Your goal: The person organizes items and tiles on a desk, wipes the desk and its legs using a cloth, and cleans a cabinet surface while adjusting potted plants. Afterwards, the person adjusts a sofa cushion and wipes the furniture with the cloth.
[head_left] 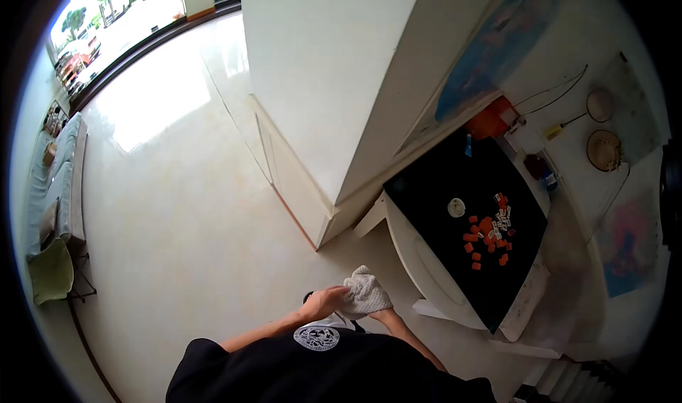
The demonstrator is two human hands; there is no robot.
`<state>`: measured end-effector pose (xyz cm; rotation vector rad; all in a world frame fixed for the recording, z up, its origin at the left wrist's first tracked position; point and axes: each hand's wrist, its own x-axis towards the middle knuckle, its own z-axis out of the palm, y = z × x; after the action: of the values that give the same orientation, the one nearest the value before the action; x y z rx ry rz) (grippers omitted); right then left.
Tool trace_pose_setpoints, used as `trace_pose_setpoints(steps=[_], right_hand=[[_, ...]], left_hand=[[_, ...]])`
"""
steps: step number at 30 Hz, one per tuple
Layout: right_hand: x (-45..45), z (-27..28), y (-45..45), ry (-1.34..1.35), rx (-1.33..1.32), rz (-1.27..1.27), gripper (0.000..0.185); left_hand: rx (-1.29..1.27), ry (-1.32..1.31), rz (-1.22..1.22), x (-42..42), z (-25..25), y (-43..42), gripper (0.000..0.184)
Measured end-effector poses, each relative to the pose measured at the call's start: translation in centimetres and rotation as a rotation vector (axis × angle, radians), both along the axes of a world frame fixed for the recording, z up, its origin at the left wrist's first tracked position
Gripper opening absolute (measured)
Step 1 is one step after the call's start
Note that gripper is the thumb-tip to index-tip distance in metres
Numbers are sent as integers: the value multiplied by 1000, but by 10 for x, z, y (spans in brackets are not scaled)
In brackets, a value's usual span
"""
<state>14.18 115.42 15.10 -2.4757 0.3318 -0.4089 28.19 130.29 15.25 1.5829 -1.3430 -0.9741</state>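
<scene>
In front of my black shirt, a whitish, coarsely knitted cloth (364, 293) is bunched up between my hands. My left hand (327, 303) reaches in from the left, its fingers closed at the cloth's near left edge. From the lower right comes my other arm, and the cloth covers nearly all of my right hand (384, 315), leaving the wrist bare. The fingers of that hand are hidden. Whether the cloth is a glove or a loose rag I cannot tell.
To the right stands a table with a black cover (426, 183), bearing orange and white tiles (490, 234) and a small white bowl (456, 207). A white pillar (320, 83) rises ahead. At far left are a sofa (71, 183) and a green chair (51, 271).
</scene>
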Motion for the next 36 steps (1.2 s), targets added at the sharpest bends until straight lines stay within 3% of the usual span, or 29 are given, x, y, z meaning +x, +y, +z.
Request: trace_pose_setpoints(steps=[3, 7, 11, 12, 15, 18, 19, 22, 23, 26, 27, 30, 32, 36], right_hand=[[32, 53, 5, 145, -54, 129, 40], [49, 54, 6, 162, -168, 163, 42], [54, 66, 13, 61, 26, 32, 40], [56, 82, 12, 233, 41, 61, 45], [38, 49, -2, 436, 515, 52, 83], [72, 50, -11, 343, 484, 70, 74], [89, 57, -12, 302, 455, 65, 72], [117, 79, -21, 106, 297, 67, 67], [129, 64, -39, 54, 294, 108, 65], [163, 70, -55, -165, -208, 104, 55], [166, 63, -60, -231, -307, 106, 55], [164, 45, -68, -110, -121, 186, 54], [162, 31, -77, -39, 5, 220, 53], [164, 14, -95, 96, 176, 221, 52]], left_hand=[[8, 3, 61, 13, 11, 12, 44], [-33, 51, 93, 25, 3, 12, 44], [-62, 150, 148, 46, 26, 11, 43], [-72, 189, 170, 53, 30, 6, 42], [-138, 294, 406, 68, 40, -10, 40], [-238, 652, 777, 72, 38, -35, 38], [-260, 621, 840, 77, 45, -42, 38], [14, 50, 905, 88, 55, -59, 36], [25, 155, 852, 93, 20, -78, 36], [126, 936, 748, 107, 14, -100, 39], [83, 951, 814, 109, 29, -105, 41], [193, 996, 786, 125, 19, -117, 42], [64, 1106, 805, 130, -51, -134, 43], [64, 1188, 859, 153, -43, -143, 42]])
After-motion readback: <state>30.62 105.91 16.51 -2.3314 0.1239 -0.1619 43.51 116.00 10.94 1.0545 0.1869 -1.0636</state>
